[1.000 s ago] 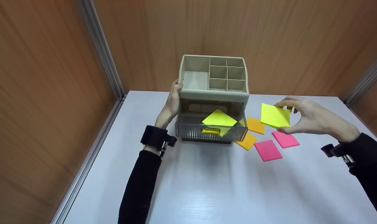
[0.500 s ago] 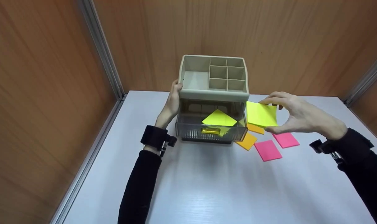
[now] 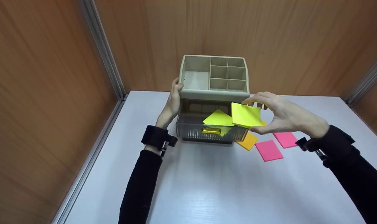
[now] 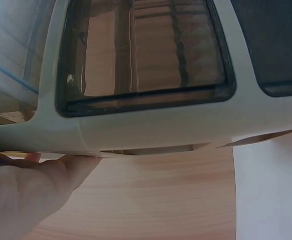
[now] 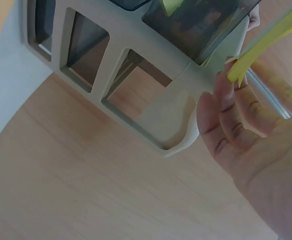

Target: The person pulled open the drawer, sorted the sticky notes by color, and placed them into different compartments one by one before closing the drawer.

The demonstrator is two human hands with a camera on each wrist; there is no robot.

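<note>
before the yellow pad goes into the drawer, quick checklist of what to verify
1. Drawer pulled open: ok.
2. Right hand pinches the yellow pad at its edges: ok.
3. Left hand rests on the organizer's side, steadying it: ok.
4. Pad above the drawer opening: partly, over its right end; ok.
5. Room beside the yellow pad already inside: cannot tell.
6. Orange pad on the table touches the drawer's corner or not: cannot tell.

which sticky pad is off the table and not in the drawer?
The yellow pad pinched in the right hand, held above the open drawer. The other yellow pad lies inside the drawer; the orange pad and two pink pads lie on the table.
</note>
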